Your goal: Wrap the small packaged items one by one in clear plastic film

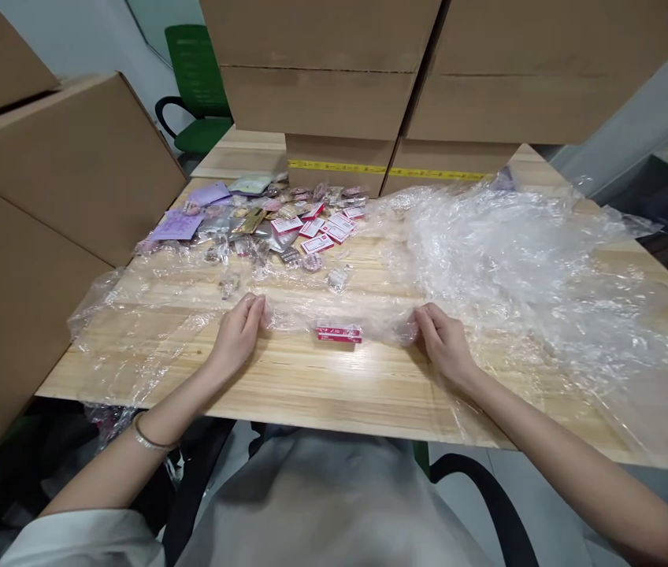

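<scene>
My left hand (238,331) and my right hand (441,340) rest on a wooden table (334,394), each pinching one end of a gathered strip of clear plastic film (316,309). Between the two hands, under the film's edge, lies a small red and white packet (339,334). More crumpled clear film (523,260) spreads over the right half of the table. A pile of small packets and red-and-white labelled cards (287,224) lies further back, left of centre.
Large cardboard boxes (68,173) stand along the left side, and more boxes (405,87) are stacked at the table's back. A green chair (198,87) stands behind them. A black chair armrest (488,504) shows below the table's near edge.
</scene>
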Action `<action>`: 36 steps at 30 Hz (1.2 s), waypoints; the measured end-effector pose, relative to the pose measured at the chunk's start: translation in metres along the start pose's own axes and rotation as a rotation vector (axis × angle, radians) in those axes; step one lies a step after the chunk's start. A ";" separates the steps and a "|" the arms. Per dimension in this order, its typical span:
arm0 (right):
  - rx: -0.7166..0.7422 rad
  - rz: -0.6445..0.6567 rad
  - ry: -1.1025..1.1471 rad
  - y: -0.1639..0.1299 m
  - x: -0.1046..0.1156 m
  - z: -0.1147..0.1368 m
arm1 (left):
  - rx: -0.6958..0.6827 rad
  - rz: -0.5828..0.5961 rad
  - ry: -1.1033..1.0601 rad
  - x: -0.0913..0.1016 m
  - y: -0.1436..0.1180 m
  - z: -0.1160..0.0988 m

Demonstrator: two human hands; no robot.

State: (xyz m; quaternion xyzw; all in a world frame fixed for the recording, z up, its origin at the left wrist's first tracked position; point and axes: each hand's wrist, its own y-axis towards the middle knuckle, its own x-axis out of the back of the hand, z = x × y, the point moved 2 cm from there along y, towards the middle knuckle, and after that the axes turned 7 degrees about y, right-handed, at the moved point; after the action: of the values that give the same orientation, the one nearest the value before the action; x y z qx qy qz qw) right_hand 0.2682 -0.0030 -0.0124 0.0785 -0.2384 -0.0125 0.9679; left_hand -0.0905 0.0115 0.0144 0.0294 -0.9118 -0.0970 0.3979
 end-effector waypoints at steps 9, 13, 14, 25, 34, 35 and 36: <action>-0.171 0.060 -0.543 0.012 0.006 0.000 | 0.140 0.071 0.539 -0.003 0.017 0.002; -0.233 0.153 -0.959 0.018 0.003 0.011 | 0.190 0.245 0.903 -0.008 0.015 -0.007; -0.237 0.166 -1.004 0.019 0.002 0.012 | 0.191 0.266 0.955 -0.010 0.014 -0.009; 0.104 -0.016 -0.988 0.005 0.008 0.014 | -0.180 -0.014 0.818 -0.010 -0.002 -0.013; 0.692 0.537 -0.578 -0.011 -0.023 0.035 | -0.702 0.452 0.511 -0.037 -0.015 -0.035; 0.659 0.570 -0.561 -0.011 -0.027 0.031 | -0.682 0.478 0.521 -0.039 -0.015 -0.031; 0.621 0.587 -0.550 -0.010 -0.029 0.026 | -0.663 0.495 0.531 -0.040 -0.015 -0.026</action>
State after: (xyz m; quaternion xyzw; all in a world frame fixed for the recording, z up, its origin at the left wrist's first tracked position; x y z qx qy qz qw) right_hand 0.2308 -0.0150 -0.0041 0.2858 -0.4890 0.3115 0.7630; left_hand -0.0442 -0.0022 -0.0001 -0.2928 -0.6784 -0.2737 0.6158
